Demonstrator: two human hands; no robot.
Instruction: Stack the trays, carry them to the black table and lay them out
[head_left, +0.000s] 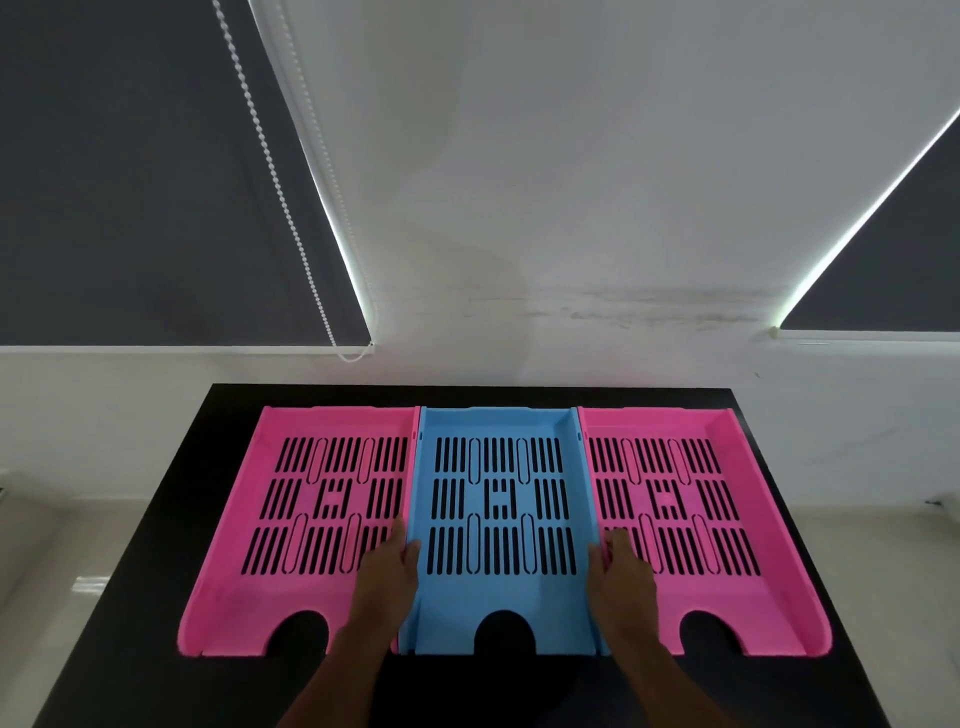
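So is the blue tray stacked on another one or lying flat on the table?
Lying flat, not stacked: the blue tray sits on the black table between two pink trays, black showing through its slots.

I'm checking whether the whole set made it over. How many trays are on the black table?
3, side by side on the black table: a pink tray on the left, a blue tray in the middle between both hands, another pink tray on the right. None appears stacked or hidden.
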